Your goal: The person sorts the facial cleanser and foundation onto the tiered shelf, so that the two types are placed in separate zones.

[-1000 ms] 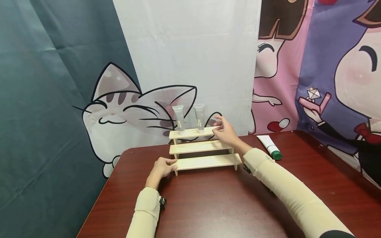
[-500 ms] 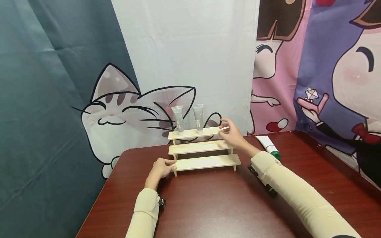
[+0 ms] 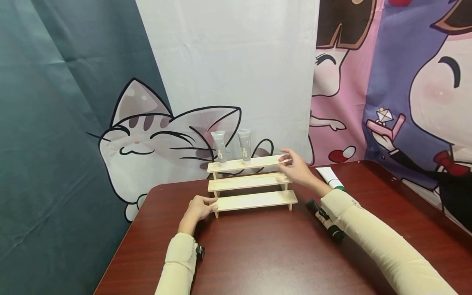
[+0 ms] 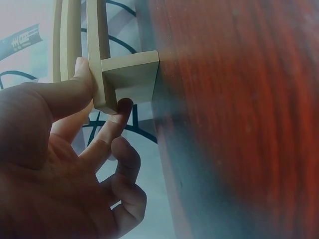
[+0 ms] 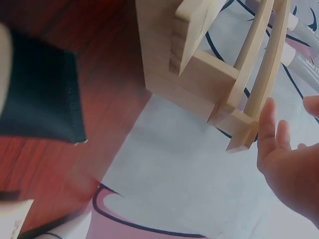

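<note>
A three-tier pale wooden shelf (image 3: 254, 199) stands on the table. My left hand (image 3: 198, 208) pinches the left end of its lowest board, thumb above and a finger below in the left wrist view. My right hand (image 3: 298, 169) is at the right end of the top board, fingers apart and bent loosely, gripping nothing. In the right wrist view a fingertip (image 5: 268, 112) is at that board's end; contact is unclear. On the top board, a left grey squeeze tube (image 3: 219, 149) and a right grey squeeze tube (image 3: 245, 147) stand upright on their white caps.
A white squeeze tube (image 3: 329, 177) with a green cap lies on the table (image 3: 258, 254) behind my right sleeve. A tube-like thing with black ends (image 3: 312, 205) lies beneath that forearm, partly hidden. A cartoon-printed cloth (image 3: 239, 61) hangs behind the table.
My right hand has moved right along the top board, away from the right grey tube. The black-ended thing under the forearm shows more. My left hand keeps its grip on the lowest board.
</note>
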A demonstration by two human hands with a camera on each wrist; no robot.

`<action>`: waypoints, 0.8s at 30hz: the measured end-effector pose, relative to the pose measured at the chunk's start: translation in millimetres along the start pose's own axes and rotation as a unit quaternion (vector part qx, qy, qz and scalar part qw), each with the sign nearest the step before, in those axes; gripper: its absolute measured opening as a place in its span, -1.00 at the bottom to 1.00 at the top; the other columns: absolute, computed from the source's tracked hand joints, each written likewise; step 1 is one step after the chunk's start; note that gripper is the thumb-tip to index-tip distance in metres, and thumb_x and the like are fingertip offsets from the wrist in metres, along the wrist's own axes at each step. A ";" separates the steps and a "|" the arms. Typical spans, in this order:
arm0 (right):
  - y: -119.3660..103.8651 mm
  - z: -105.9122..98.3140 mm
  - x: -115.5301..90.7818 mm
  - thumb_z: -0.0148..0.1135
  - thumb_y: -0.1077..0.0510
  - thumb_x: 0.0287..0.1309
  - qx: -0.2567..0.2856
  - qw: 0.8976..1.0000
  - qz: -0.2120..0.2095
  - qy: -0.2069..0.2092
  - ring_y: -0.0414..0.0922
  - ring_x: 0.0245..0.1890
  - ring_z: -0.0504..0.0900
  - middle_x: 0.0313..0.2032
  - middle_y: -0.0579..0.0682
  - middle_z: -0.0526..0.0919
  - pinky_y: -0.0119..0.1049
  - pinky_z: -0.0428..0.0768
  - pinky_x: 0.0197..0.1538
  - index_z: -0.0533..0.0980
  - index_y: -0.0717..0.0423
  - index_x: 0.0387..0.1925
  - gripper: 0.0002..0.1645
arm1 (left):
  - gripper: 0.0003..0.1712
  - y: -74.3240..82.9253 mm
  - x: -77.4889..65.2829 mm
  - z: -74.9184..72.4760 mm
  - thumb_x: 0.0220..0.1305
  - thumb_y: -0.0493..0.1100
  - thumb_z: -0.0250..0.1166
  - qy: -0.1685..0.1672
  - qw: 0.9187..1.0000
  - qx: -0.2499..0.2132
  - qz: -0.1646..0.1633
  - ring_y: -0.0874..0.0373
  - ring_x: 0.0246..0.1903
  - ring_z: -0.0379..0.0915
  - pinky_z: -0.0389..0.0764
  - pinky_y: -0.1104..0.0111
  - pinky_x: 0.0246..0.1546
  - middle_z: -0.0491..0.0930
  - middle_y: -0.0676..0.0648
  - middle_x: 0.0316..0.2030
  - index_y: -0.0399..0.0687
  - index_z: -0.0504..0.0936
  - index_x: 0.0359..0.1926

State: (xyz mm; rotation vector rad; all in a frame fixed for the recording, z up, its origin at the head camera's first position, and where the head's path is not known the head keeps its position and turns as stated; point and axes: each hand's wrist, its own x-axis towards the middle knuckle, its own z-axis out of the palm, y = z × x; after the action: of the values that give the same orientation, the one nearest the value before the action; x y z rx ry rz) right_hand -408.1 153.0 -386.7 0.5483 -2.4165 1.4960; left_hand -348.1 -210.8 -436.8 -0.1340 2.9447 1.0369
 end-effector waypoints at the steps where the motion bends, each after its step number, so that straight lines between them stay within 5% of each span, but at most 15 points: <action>1: 1.2 -1.3 -1.0 0.28 0.25 0.25 -0.001 1.000 0.003 -0.001 0.10 -0.06 0.62 -0.01 0.19 0.56 -0.30 0.66 -0.31 0.27 0.15 0.39 -0.29 | -0.64 0.1 0.2 0.2 0.21 -0.05 0.45 0.000 1.000 0.001 0.000 -0.32 0.31 0.24 0.35 -0.12 0.24 0.49 -0.27 0.25 0.27 0.74 0.06; 14: 16.7 -17.7 -11.9 0.27 0.27 0.28 -0.014 1.000 0.017 -0.015 0.17 -0.09 0.66 0.00 0.28 0.62 0.01 0.70 -0.33 0.33 0.23 0.33 -0.38 | -0.63 1.4 -0.3 -0.8 0.23 -0.05 0.44 -0.006 1.000 0.004 -0.004 -0.32 0.32 0.24 0.36 -0.10 0.25 0.48 -0.27 0.26 0.27 0.73 0.07; 24: 28.0 -29.6 -19.0 0.27 0.26 0.26 -0.036 0.999 0.023 -0.010 0.18 -0.11 0.69 -0.04 0.30 0.66 -0.06 0.71 -0.35 0.39 0.23 0.28 -0.43 | -0.64 0.2 -0.1 -0.9 0.23 -0.05 0.43 -0.007 1.000 0.004 -0.002 -0.34 0.32 0.21 0.33 -0.11 0.26 0.48 -0.27 0.26 0.26 0.74 0.07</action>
State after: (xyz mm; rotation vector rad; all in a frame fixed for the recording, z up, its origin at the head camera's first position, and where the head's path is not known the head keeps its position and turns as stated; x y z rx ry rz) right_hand -403.0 194.4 -403.6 0.4978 -2.5041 1.4211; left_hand -348.0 -211.2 -436.0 -0.1324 2.9354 1.0213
